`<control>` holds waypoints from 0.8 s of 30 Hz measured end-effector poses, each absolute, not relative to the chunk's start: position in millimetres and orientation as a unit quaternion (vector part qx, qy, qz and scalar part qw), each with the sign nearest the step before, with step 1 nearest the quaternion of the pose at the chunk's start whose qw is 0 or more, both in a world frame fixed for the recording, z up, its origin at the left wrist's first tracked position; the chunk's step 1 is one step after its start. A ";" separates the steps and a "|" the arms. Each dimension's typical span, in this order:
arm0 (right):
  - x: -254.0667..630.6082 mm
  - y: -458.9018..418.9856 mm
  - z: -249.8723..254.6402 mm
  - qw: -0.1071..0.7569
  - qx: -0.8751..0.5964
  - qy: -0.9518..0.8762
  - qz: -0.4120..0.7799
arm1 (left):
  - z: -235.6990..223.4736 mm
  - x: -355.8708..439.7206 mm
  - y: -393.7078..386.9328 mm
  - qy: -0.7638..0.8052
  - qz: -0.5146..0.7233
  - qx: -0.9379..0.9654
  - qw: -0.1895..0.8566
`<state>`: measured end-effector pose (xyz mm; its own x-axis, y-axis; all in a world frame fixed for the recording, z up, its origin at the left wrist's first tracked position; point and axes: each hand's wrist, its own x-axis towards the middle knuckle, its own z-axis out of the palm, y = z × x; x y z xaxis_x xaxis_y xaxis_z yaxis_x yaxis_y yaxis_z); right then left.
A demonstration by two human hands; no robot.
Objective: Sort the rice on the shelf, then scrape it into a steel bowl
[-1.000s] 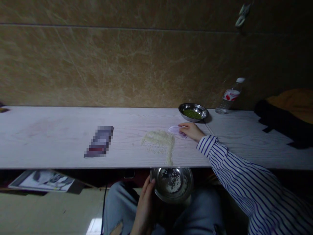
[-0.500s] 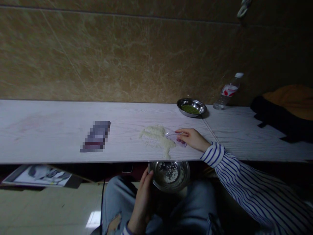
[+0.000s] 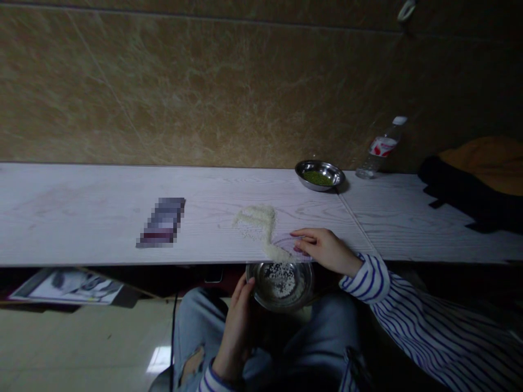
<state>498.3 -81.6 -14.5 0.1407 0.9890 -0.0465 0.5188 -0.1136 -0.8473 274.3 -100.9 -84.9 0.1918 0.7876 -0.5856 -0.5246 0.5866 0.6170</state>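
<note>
A heap of white rice [image 3: 258, 224] lies on the pale wooden table [image 3: 81, 218], trailing to its near edge. My right hand [image 3: 324, 249] is closed on a thin clear plastic card [image 3: 291, 245], pressed against the rice at the edge. Below the edge, my left hand [image 3: 237, 321] grips the rim of a steel bowl [image 3: 281, 283] held over my lap. Some rice lies in that bowl.
A second steel bowl [image 3: 320, 175] with green grains stands at the back by the wall. A plastic water bottle [image 3: 379, 148] is to its right, dark and orange cloth [image 3: 474, 179] farther right. A blurred flat object [image 3: 162, 222] lies left of the rice. A printed sheet [image 3: 67, 285] sits under the table.
My right hand has drawn the plastic card toward the near edge, dragging a trail of rice with it. More rice lies in the bowl held below the edge.
</note>
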 end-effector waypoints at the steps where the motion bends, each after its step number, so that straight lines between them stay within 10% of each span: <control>1: 497.5 -83.6 -14.9 0.354 -0.667 -0.568 0.328 | -83.8 274.1 -101.0 0.469 0.432 0.146 0.757; 24: 517.4 -96.9 -1.8 0.375 -0.697 -0.565 0.236 | -93.9 269.2 -101.7 0.480 0.420 0.185 0.748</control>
<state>517.4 -96.9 -1.8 0.2513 0.9633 0.0947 0.6096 -0.0815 -0.7885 269.2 -101.7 -93.9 0.1864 0.8064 -0.5612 -0.4507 0.5777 0.6805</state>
